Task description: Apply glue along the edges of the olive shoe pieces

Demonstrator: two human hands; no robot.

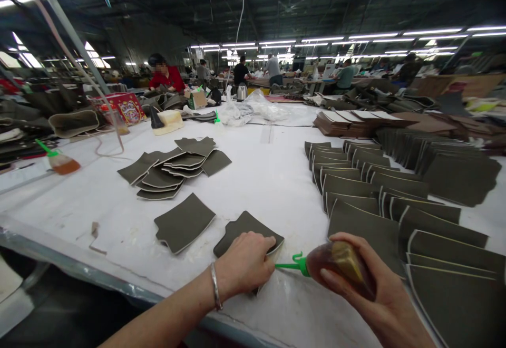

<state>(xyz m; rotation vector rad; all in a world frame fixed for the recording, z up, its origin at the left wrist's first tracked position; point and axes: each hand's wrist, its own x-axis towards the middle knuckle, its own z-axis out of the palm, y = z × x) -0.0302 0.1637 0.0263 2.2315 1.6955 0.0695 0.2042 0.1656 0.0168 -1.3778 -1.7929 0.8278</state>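
Observation:
In my right hand [375, 279] is a glue bottle [336, 263], amber and tilted on its side, its green nozzle pointing left. The nozzle tip comes close to the edge of a dark olive-grey panel [247, 224] with a pale edge. My left hand [247, 261] is closed over that panel, holding it at the table's near side; its fingertips are partly hidden. A matching panel [184, 224] lies flat to the left. Behind it a loose pile of such panels [169, 168] is spread out.
Overlapping rows of curved dark panels [351, 184] fill the right side, beside a dense stack [458, 174]. Brown pieces [356, 124] are piled behind. Another green-tipped bottle [63, 162] sits far left. Clear plastic bags [253, 108] lie at the back. A person in red [169, 76] works beyond.

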